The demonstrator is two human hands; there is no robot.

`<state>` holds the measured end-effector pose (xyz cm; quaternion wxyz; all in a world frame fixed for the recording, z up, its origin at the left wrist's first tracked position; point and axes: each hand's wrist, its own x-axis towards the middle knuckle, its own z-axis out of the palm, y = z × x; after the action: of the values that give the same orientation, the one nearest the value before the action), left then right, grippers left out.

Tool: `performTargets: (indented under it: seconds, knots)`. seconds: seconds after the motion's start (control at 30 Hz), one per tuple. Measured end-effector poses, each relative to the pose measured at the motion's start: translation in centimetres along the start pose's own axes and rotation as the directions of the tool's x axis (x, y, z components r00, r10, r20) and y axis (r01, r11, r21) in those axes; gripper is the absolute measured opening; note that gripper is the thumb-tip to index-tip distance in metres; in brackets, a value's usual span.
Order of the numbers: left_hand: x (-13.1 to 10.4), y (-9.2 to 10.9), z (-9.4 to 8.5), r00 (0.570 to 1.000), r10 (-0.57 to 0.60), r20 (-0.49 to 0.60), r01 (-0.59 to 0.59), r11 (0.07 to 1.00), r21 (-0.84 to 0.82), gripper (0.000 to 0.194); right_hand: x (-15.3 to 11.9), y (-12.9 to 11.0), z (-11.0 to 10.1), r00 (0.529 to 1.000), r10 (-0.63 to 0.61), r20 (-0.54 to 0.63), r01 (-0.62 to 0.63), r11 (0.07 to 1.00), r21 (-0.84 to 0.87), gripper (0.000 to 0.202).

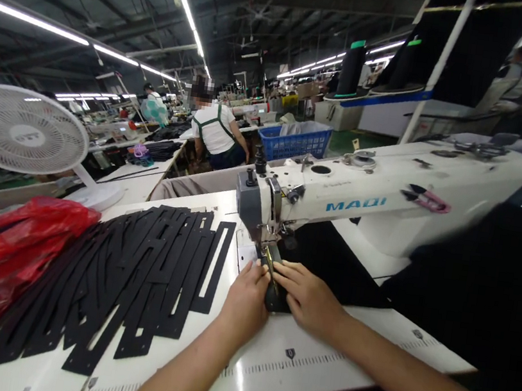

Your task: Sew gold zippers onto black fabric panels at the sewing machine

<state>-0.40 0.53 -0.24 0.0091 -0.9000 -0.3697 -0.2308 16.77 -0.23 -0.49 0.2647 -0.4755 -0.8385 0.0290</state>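
A small black fabric piece (pixel 277 303) with a gold-toned strip, apparently a zipper (pixel 270 267), lies at the needle area of a white sewing machine (pixel 362 200). At its left edge, my left hand (pixel 249 297) has bent fingers closed together, with the fingertips beside the gold strip. From the right, my right hand (pixel 314 299) rests with fingers stretched out and slightly apart, fingertips touching the piece. The presser foot area is partly hidden by the machine head. Dark cloth (pixel 334 261) lies behind my right hand, under the machine arm.
Several black slotted strips (pixel 148 270) overlap on the white table (pixel 273 385), left of my hands. Red plastic wrapping (pixel 2 269) and a white fan (pixel 27 130) are farther left. Pink-handled snips (pixel 428 199) sit on the machine. A blue basket (pixel 295 142) and a person (pixel 215 127) are beyond.
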Motion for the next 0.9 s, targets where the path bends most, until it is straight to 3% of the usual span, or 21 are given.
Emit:
performTargets:
  seconds: [0.07,0.17,0.5,0.67,0.73,0.77,0.83,0.9]
  knots:
    - [0.0,0.0,0.0,1.000,0.011,0.002,-0.011,1.000,0.004,0.047,-1.6,-0.1,0.3,0.992,-0.125,-0.032,0.125,0.992,0.027,0.048]
    - [0.1,-0.1,-0.1,1.000,0.031,0.002,-0.031,0.999,0.007,0.046,-1.9,-0.1,0.4,0.993,-0.117,-0.028,0.117,0.993,0.015,0.049]
    - [1.5,-2.1,0.3,0.999,0.034,-0.002,-0.034,0.999,-0.013,0.046,0.7,0.1,-0.1,0.998,-0.064,0.007,0.065,0.998,-0.014,0.049]
    - [1.8,-1.5,-0.6,0.995,-0.101,-0.007,0.101,0.995,0.000,0.041,0.3,0.9,-0.6,0.997,-0.070,0.011,0.070,0.997,-0.028,0.047]
    - [1.7,-1.0,-1.1,0.976,-0.215,-0.019,0.216,0.975,0.058,0.030,-0.3,2.1,-1.8,0.996,0.051,-0.077,-0.061,0.989,-0.133,0.041]
    - [1.6,-0.8,-1.3,0.965,-0.262,-0.024,0.263,0.961,0.085,0.022,-0.6,3.0,-2.5,0.977,0.165,-0.137,-0.191,0.960,-0.203,0.037]
    - [1.3,-0.5,-1.7,0.948,-0.317,-0.030,0.319,0.941,0.113,0.012,-1.1,4.8,-4.0,0.875,0.439,-0.203,-0.483,0.818,-0.314,0.039]
    - [0.9,-0.3,-1.9,0.950,-0.310,-0.039,0.313,0.946,0.083,0.012,-1.3,6.4,-5.2,0.747,0.649,-0.145,-0.650,0.666,-0.367,0.044]
